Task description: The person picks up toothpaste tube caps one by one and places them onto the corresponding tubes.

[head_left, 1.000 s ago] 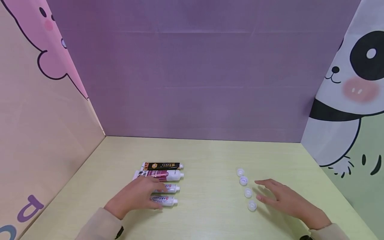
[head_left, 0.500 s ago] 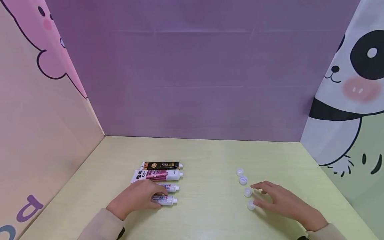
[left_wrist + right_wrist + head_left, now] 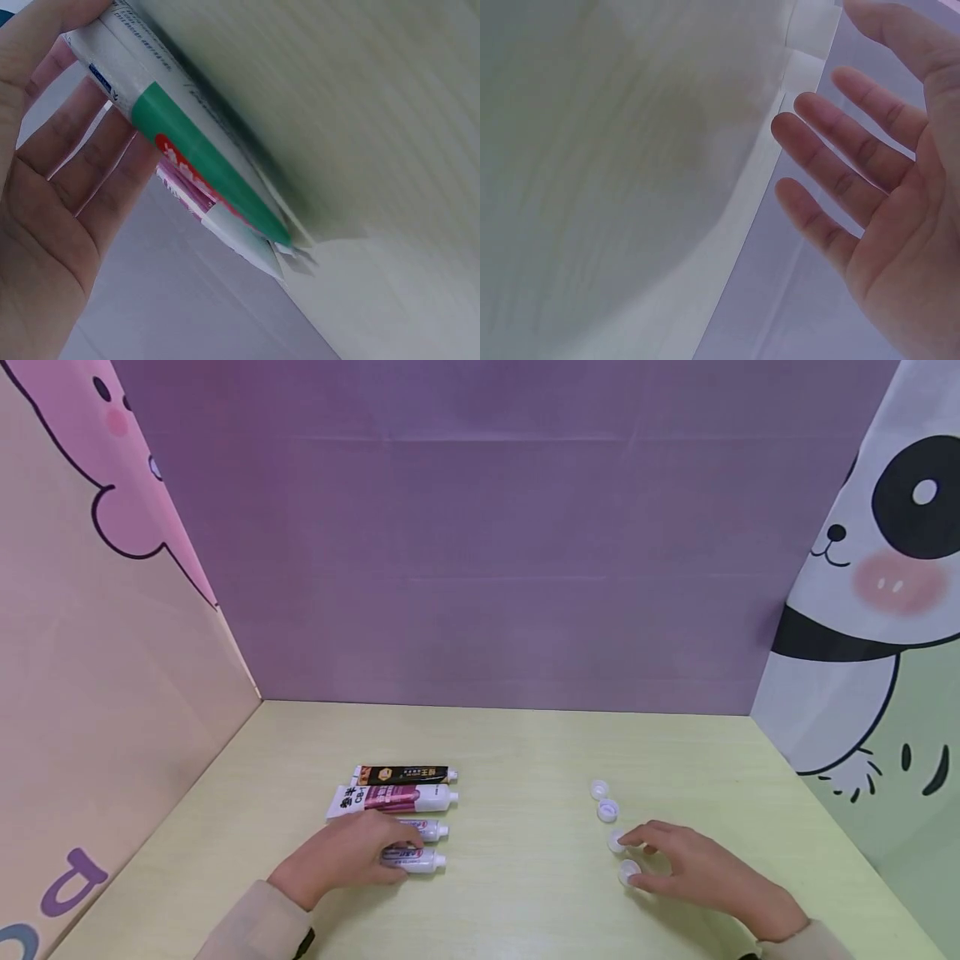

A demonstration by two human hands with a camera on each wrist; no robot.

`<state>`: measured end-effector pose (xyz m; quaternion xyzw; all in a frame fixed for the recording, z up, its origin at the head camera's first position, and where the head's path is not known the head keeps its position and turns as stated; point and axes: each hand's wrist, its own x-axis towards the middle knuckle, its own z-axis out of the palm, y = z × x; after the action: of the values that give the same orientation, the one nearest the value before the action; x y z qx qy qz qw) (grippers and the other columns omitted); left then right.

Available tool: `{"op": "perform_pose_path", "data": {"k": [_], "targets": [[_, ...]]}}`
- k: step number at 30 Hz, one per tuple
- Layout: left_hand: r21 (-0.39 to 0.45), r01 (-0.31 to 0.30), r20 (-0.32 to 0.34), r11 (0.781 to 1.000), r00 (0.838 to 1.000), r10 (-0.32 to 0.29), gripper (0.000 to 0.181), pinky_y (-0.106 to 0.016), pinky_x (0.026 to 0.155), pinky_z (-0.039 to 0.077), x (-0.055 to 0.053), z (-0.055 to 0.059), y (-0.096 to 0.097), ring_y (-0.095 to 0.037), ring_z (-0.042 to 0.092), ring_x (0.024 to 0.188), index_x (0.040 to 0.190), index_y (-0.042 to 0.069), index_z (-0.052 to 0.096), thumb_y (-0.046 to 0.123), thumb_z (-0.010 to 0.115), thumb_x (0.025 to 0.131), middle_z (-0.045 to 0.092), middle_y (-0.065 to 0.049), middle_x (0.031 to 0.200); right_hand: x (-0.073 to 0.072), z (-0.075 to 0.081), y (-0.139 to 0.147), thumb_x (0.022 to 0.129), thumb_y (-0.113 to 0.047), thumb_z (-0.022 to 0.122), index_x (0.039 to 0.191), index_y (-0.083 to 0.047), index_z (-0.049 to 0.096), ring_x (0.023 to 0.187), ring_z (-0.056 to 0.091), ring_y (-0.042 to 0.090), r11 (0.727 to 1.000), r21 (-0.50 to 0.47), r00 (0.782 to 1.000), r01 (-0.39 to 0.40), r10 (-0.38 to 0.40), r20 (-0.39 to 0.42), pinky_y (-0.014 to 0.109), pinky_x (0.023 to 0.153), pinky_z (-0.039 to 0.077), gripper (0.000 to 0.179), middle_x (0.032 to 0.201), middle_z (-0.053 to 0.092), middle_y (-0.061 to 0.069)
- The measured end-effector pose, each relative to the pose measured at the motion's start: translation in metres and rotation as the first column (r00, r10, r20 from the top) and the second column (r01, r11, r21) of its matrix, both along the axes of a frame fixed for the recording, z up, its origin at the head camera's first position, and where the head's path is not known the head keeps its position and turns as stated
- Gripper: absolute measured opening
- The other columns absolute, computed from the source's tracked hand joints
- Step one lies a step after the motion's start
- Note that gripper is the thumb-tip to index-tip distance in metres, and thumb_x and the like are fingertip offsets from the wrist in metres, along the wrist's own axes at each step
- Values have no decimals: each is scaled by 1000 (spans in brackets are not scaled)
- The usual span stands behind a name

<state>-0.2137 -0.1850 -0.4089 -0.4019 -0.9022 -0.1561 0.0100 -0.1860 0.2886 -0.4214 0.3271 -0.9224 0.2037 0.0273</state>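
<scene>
In the head view my left hand [image 3: 343, 852] lies over the nearest white toothpaste tube [image 3: 412, 859], its thumb on the near side and fingertips on the far side, gripping it. From the left wrist, that tube's green and red print [image 3: 187, 169] shows. Just beyond it is a second small white tube [image 3: 429, 830], partly hidden by the fingers. My right hand [image 3: 697, 868] hovers low with spread, relaxed fingers. Its thumb touches or nearly touches the nearest white cap [image 3: 627, 870], while the index fingertip is at another cap [image 3: 615, 841]. Neither cap is pinched.
Farther back on the table [image 3: 525, 760] lie a purple-and-white tube [image 3: 405, 797] and a black tube [image 3: 405, 775], uncapped nozzles facing right. Two more white caps [image 3: 608, 811] continue the column on the right. A purple panel [image 3: 510, 543] and printed side panels enclose the table.
My right hand has moved left and slightly down onto the nearer caps, which have shifted a little. My left hand has settled around the nearest tube.
</scene>
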Motion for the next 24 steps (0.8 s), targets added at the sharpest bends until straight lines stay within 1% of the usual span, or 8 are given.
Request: {"op": "perform_pose_path", "data": {"k": [4,7,10,15,18,24], "targets": [[9,3,4,1000,1000,-3,26,-23,68,48,0,2,1,0,53,76,101,22,73,15,81,77,65,17,91,-1,-1,-2,87,-37,78,117,-14,68,92,64,10,1000,0,999,-26,26,-20,32,77,54,40,108,66,-7],[17,10,3,1000,1000,-10,27,-23,68,47,0,3,1,0,53,76,101,22,73,13,80,76,64,17,91,-2,-2,-3,86,-35,79,115,-13,68,91,64,8,999,6,999,-43,43,-15,32,77,54,38,105,66,-9],[21,17,1,1000,1000,-17,27,-22,68,47,0,3,2,1,52,76,100,24,72,12,78,77,62,18,90,-3,-1,-5,85,-32,81,111,-16,67,88,63,5,998,6,998,-56,56,3,31,76,53,33,101,65,-14],[34,55,-12,998,998,-54,27,-21,68,46,-1,5,6,0,52,75,98,24,69,10,77,76,60,18,88,-4,0,-6,85,-27,81,102,-23,67,86,62,2,997,-13,996,-71,72,58,31,75,53,23,98,64,-18],[32,65,-21,997,998,-64,26,-21,68,46,-1,6,9,0,51,75,99,23,69,10,76,77,60,17,89,-4,1,-7,85,-26,81,102,-23,67,86,61,1,997,-5,995,-71,71,70,30,75,53,22,99,65,-18],[19,59,-29,998,998,-58,25,-23,71,47,-2,6,13,-1,51,78,100,21,70,12,76,78,61,16,91,-5,1,-7,83,-23,82,100,-22,66,85,61,0,998,22,996,-64,62,71,30,75,53,23,96,64,-18]]}}
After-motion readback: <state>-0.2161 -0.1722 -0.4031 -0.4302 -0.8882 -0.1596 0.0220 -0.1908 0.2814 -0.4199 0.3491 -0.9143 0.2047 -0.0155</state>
